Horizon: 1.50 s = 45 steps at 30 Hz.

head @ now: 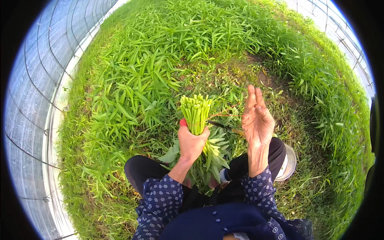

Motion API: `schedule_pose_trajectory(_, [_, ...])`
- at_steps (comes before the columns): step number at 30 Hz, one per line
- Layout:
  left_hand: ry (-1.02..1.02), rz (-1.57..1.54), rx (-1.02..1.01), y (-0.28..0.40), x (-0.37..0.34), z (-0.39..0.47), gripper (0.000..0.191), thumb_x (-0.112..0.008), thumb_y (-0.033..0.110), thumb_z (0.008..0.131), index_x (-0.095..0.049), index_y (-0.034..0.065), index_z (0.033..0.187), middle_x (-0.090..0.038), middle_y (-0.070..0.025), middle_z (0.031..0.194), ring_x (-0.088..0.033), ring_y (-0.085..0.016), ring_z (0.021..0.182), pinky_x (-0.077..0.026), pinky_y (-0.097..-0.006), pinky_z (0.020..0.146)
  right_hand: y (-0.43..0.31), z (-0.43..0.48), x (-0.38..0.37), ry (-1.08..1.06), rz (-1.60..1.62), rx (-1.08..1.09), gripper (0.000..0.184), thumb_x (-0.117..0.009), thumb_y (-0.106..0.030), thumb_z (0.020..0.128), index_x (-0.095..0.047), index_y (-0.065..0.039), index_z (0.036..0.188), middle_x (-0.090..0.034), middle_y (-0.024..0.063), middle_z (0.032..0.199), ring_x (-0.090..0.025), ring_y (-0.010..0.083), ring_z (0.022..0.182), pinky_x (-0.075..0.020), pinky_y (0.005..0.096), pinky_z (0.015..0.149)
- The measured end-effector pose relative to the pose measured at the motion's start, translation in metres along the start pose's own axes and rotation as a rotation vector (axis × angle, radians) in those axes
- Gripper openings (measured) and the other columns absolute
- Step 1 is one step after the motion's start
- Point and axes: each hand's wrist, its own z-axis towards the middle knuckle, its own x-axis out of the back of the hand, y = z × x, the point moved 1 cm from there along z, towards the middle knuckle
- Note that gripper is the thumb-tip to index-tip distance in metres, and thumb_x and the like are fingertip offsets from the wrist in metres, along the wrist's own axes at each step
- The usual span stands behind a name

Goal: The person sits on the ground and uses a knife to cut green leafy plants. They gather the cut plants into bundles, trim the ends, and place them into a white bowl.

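Note:
My left hand is closed around a bundle of cut water spinach, its stem ends pointing up and away from me and its leaves hanging down between my knees. Something red wraps a finger of that hand. A thin red band loops round the stems and stretches across to my right hand, which is raised palm up with the band caught at its fingers. Beneath the band, partly hidden by the bundle, lies a tool with a dark, narrow part and a light brown handle.
Leafy green plants grow thickly ahead and on both sides. Cut stems and leaves litter the soil in front. A clear plastic container stands beside my right knee. Plastic greenhouse sheeting on hoops rises at the left.

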Motion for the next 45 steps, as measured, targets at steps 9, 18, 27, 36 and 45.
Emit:
schedule_pose_trajectory(9, [-0.009, 0.7, -0.238, -0.011, 0.016, 0.003, 0.047, -0.079, 0.017, 0.073, -0.058, 0.0009, 0.111, -0.07, -0.0198, 0.091, -0.07, -0.037, 0.079, -0.055, -0.042, 0.07, 0.046, 0.002, 0.002, -0.135, -1.06, -0.511, 0.124, -0.089, -0.042, 0.071, -0.012, 0.005, 0.155, -0.025, 0.0179, 0.16, -0.031, 0.0272, 0.145, -0.0298, 0.042, 0.118])
schedule_pose_trajectory(18, [-0.629, 0.942, -0.713, -0.034, 0.026, -0.011, 0.033, -0.066, 0.003, 0.067, -0.059, 0.0001, 0.099, -0.064, -0.0179, 0.076, -0.066, -0.036, 0.068, -0.053, -0.0437, 0.062, 0.013, -0.001, 0.05, -0.14, -1.582, -0.882, 0.072, -0.083, -0.039, 0.08, -0.056, 0.008, 0.128, -0.063, 0.0157, 0.117, -0.06, 0.0188, 0.104, -0.0496, 0.0322, 0.089])
schedule_pose_trajectory(27, [-0.322, 0.43, -0.199, -0.019, 0.047, -0.003, 0.045, -0.079, 0.015, 0.072, -0.059, 0.0006, 0.11, -0.071, -0.0171, 0.093, -0.071, -0.033, 0.083, -0.055, -0.0371, 0.075, 0.01, -0.019, 0.06, 0.115, -0.856, -0.661, 0.098, -0.058, -0.069, 0.088, -0.037, 0.007, 0.146, -0.054, 0.0189, 0.138, -0.057, 0.0274, 0.123, -0.0482, 0.0441, 0.103])
schedule_pose_trajectory(36, [-0.452, 0.132, 0.021, -0.025, 0.021, -0.021, 0.068, -0.076, 0.012, 0.076, -0.043, -0.0032, 0.133, -0.067, -0.0151, 0.113, -0.067, -0.022, 0.104, -0.052, -0.0345, 0.089, 0.08, -0.024, 0.027, 0.061, -0.923, -0.505, 0.062, -0.084, 0.002, 0.074, -0.056, -0.003, 0.129, -0.068, 0.0093, 0.121, -0.064, 0.0147, 0.107, -0.0527, 0.0313, 0.095])
schedule_pose_trajectory(45, [-0.734, 0.006, 0.144, -0.023, 0.028, -0.012, 0.041, -0.071, 0.003, 0.078, -0.056, -0.0039, 0.116, -0.068, -0.0114, 0.099, -0.068, -0.023, 0.093, -0.053, -0.0318, 0.082, 0.07, -0.019, 0.034, -0.02, -0.759, -0.548, 0.078, -0.086, -0.004, 0.075, -0.043, -0.004, 0.14, -0.066, 0.0137, 0.123, -0.064, 0.0181, 0.111, -0.0524, 0.0326, 0.097])
